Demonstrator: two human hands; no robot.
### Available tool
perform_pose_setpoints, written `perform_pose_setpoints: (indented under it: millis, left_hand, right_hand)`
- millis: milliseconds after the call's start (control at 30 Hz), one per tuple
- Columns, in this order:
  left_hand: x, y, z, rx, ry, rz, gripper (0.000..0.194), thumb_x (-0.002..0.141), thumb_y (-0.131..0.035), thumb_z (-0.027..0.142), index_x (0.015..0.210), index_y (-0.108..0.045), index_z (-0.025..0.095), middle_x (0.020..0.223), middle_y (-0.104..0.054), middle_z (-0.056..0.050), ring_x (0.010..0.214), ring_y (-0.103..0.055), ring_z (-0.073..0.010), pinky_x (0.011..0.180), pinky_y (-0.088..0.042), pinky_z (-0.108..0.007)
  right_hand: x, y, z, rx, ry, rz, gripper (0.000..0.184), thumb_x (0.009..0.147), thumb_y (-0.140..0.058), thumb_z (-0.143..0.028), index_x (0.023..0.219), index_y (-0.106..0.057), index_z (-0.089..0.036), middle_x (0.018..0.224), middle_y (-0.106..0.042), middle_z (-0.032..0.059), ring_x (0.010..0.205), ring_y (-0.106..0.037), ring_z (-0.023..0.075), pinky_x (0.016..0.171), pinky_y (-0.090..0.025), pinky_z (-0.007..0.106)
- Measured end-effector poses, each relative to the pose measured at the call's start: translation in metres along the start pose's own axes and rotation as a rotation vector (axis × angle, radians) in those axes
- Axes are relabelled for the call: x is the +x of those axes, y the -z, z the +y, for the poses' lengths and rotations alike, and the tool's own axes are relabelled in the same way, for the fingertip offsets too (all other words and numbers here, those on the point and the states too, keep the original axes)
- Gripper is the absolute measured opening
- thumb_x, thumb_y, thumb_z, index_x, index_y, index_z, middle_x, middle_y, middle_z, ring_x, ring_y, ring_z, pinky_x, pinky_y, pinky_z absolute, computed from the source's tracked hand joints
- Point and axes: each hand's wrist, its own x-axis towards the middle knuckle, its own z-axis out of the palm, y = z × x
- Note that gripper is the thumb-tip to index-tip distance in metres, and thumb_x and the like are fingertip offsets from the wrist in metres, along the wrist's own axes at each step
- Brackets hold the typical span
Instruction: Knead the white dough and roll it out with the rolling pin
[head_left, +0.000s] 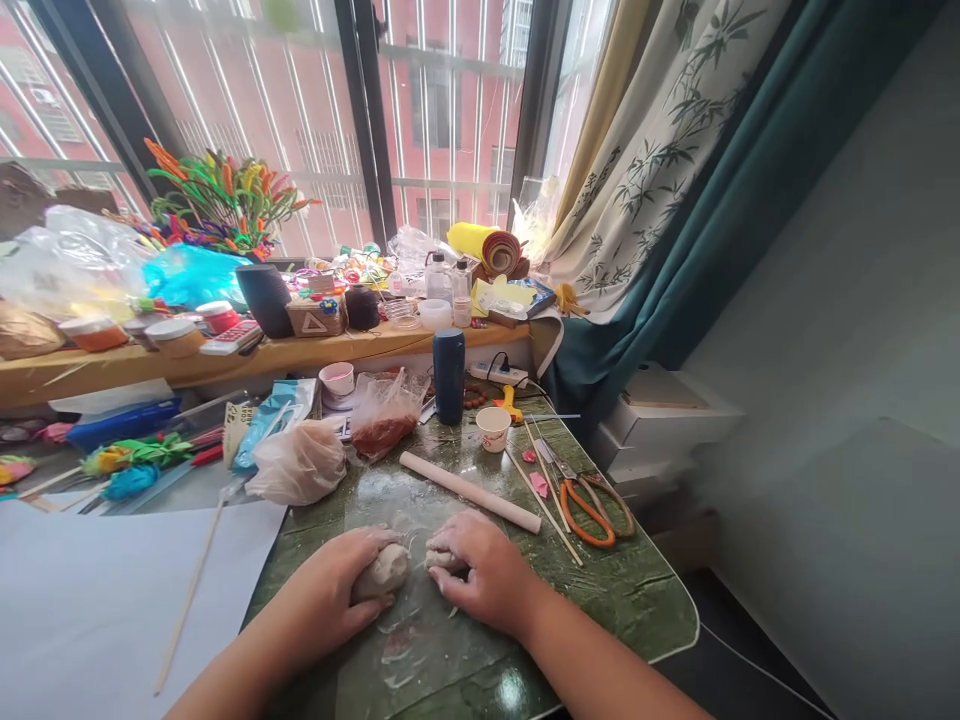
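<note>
My left hand (341, 580) is wrapped round a pale grey lump of clay (388, 570), fingers over its top and thumb along its near side. A smaller clay lump (442, 558) sits in my right hand (487, 570), pinched between curled fingers and thumb. A narrow gap separates the two lumps. Both hands rest over a clear plastic sheet (420, 655) marked with whitish smears. Just beyond them a pale rolling pin (471, 491) lies slantwise.
Right of the rolling pin lie thin sticks (551, 508) and orange-handled scissors (589, 515). Behind stand a paper cup (493, 428) and a dark blue cylinder (448, 375). A tied plastic bag (298, 462) and white paper (97, 600) are on the left. The table's rounded edge (694, 625) is at right.
</note>
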Motion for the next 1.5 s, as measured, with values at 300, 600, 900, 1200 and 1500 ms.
perform_pose_setpoints:
  millis: [300, 600, 900, 1200, 1500]
  left_hand:
    - [0.050, 0.026, -0.024, 0.035, 0.040, 0.487, 0.052, 0.088, -0.063, 0.046, 0.130, -0.051, 0.019, 0.134, -0.057, -0.014, 0.128, -0.055, -0.0318, 0.112, -0.044, -0.047]
    - [0.049, -0.015, -0.026, 0.217, 0.008, 0.158, 0.044, 0.094, -0.057, 0.041, 0.133, -0.054, 0.020, 0.138, -0.060, -0.015, 0.132, -0.052, -0.0346, 0.113, -0.037, -0.054]
    - [-0.028, -0.042, 0.018, 0.202, -0.126, 0.181, 0.048, 0.090, -0.065, 0.036, 0.135, -0.055, 0.025, 0.132, -0.066, -0.012, 0.123, -0.061, -0.0326, 0.107, -0.049, -0.047]
    - [-0.015, -0.053, 0.009, 0.307, -0.117, 0.288, 0.048, 0.088, -0.067, 0.036, 0.132, -0.055, 0.023, 0.127, -0.068, -0.013, 0.119, -0.064, -0.0340, 0.103, -0.050, -0.050]
    - [0.044, -0.038, -0.014, 0.058, -0.040, 0.341, 0.044, 0.090, -0.065, 0.040, 0.128, -0.059, 0.019, 0.129, -0.066, -0.015, 0.126, -0.059, -0.0356, 0.110, -0.045, -0.055]
  right_hand:
    - [0.001, -0.012, 0.001, -0.138, -0.012, 0.014, 0.021, 0.096, -0.061, -0.026, 0.116, -0.064, -0.023, 0.109, -0.069, 0.0092, 0.103, -0.061, 0.0284, 0.093, -0.050, 0.045]
    - [0.002, -0.015, 0.005, -0.208, -0.051, 0.061, 0.021, 0.099, -0.058, -0.027, 0.119, -0.063, -0.023, 0.113, -0.068, 0.0106, 0.111, -0.060, 0.0316, 0.097, -0.048, 0.050]
    - [0.003, -0.019, 0.011, -0.261, -0.064, 0.130, 0.021, 0.099, -0.058, -0.023, 0.119, -0.061, -0.022, 0.110, -0.067, 0.0104, 0.107, -0.059, 0.0303, 0.096, -0.048, 0.048]
    - [0.001, -0.016, 0.010, -0.207, -0.040, 0.123, 0.021, 0.097, -0.059, -0.020, 0.118, -0.062, -0.024, 0.111, -0.067, 0.0083, 0.108, -0.060, 0.0297, 0.097, -0.049, 0.048]
    - [0.002, -0.017, 0.014, -0.181, -0.061, 0.132, 0.022, 0.097, -0.059, -0.021, 0.119, -0.061, -0.022, 0.112, -0.066, 0.0092, 0.107, -0.059, 0.0292, 0.096, -0.050, 0.048]
